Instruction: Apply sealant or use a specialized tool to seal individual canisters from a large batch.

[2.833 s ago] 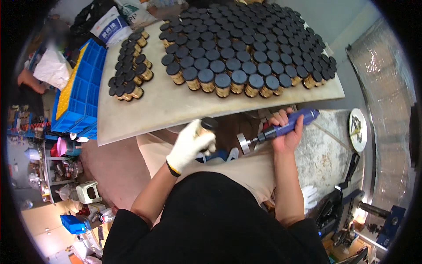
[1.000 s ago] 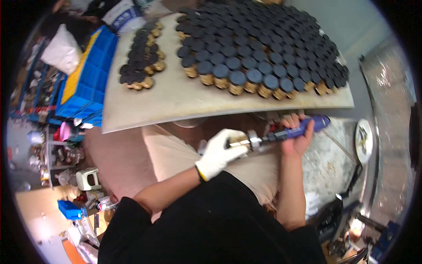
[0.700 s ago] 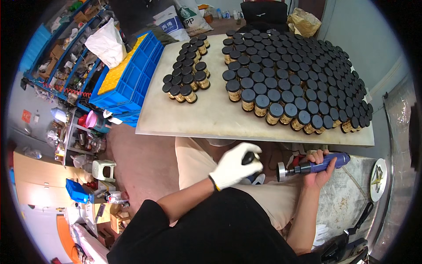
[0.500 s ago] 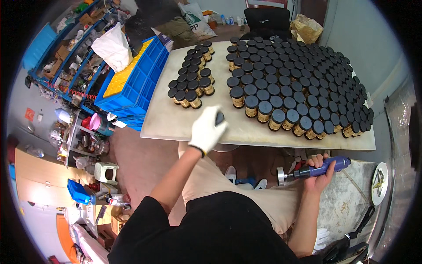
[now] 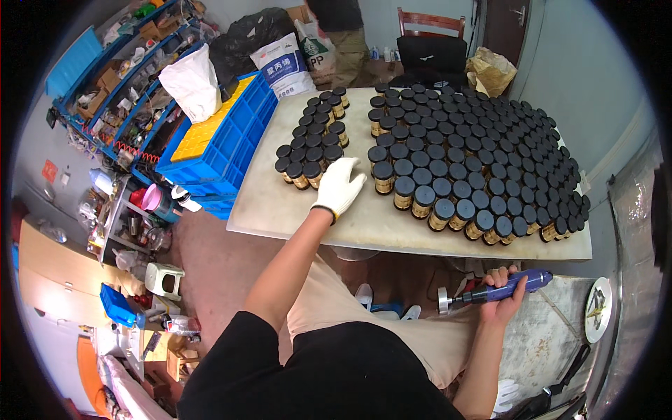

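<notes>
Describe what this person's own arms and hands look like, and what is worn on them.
The left hand wears a white knit work glove with a dark band at the cuff. The right hand is bare, with no glove. Both forearms are uncovered; short black sleeves of a black top end above the elbows. No watch or jewellery shows.

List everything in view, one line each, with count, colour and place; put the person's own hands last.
Board table: one, beige, centre.
Small jar group: about twenty, black lids over gold bodies, table's left part.
Large jar group: too many to count, black lids, table's right part.
Crates: a stack, blue, left of the table.
White sack: one, on the crates.
Shelves: blue, cluttered, far left.
Chair: one, wooden with dark seat, behind the table.
Power tool: one, blue handle, below the table edge.
Left hand: white glove, at the small group's near edge.
Right hand: bare, gripping the power tool.
</notes>
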`<act>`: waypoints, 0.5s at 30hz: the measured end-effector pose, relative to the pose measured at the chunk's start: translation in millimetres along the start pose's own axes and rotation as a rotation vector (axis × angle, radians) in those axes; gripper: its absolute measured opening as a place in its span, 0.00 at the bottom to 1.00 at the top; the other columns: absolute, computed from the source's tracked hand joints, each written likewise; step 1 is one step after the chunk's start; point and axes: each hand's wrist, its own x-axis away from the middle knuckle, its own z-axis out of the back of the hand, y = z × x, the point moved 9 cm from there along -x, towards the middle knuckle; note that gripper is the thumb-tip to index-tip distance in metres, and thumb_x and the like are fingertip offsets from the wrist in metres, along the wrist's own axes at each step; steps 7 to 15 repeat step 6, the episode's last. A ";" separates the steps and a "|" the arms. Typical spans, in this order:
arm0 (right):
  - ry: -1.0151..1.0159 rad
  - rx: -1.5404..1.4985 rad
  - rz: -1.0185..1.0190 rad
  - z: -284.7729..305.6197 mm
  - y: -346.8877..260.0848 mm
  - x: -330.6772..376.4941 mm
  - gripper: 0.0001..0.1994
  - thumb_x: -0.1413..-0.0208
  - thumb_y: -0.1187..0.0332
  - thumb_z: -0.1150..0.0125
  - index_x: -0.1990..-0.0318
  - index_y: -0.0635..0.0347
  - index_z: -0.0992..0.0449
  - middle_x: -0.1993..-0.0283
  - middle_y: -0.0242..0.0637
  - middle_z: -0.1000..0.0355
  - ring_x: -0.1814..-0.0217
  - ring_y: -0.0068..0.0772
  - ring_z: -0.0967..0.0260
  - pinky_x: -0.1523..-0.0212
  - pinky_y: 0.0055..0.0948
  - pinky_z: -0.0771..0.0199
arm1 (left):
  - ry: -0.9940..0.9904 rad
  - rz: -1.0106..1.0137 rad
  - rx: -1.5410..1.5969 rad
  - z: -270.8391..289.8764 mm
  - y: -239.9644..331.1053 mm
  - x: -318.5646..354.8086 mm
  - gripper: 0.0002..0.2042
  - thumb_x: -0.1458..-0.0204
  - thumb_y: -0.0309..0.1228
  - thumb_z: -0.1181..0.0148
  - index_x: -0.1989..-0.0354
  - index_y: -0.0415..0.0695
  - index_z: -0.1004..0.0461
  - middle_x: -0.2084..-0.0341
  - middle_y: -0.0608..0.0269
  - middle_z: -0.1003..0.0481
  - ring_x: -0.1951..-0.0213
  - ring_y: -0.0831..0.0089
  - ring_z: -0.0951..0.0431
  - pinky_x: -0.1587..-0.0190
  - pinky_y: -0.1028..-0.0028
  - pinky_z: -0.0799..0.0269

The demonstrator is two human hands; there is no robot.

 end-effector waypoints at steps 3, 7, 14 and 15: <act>-0.006 0.019 -0.010 -0.8 1.4 0.7 0.16 0.31 0.54 0.48 0.52 0.58 0.34 0.69 0.31 0.44 0.67 0.27 0.45 0.58 0.31 0.37 | -0.026 0.047 0.103 -21.5 -8.6 -36.4 0.19 0.44 0.32 0.44 0.45 0.39 0.27 0.48 0.47 0.25 0.46 0.52 0.25 0.40 0.63 0.31; -0.013 0.009 -0.031 -0.1 4.2 1.0 0.16 0.30 0.53 0.48 0.52 0.57 0.33 0.69 0.31 0.44 0.67 0.27 0.45 0.58 0.32 0.36 | -0.066 0.260 0.321 -39.4 -36.9 -66.7 0.21 0.43 0.28 0.47 0.40 0.44 0.27 0.41 0.48 0.26 0.42 0.57 0.25 0.36 0.63 0.33; -0.013 0.009 -0.031 -0.1 4.2 1.0 0.16 0.30 0.53 0.48 0.52 0.57 0.33 0.69 0.31 0.44 0.67 0.27 0.45 0.58 0.32 0.36 | -0.066 0.260 0.321 -39.4 -36.9 -66.7 0.21 0.43 0.28 0.47 0.40 0.44 0.27 0.41 0.48 0.26 0.42 0.57 0.25 0.36 0.63 0.33; -0.013 0.009 -0.031 -0.1 4.2 1.0 0.16 0.30 0.53 0.48 0.52 0.57 0.33 0.69 0.31 0.44 0.67 0.27 0.45 0.58 0.32 0.36 | -0.066 0.260 0.321 -39.4 -36.9 -66.7 0.21 0.43 0.28 0.47 0.40 0.44 0.27 0.41 0.48 0.26 0.42 0.57 0.25 0.36 0.63 0.33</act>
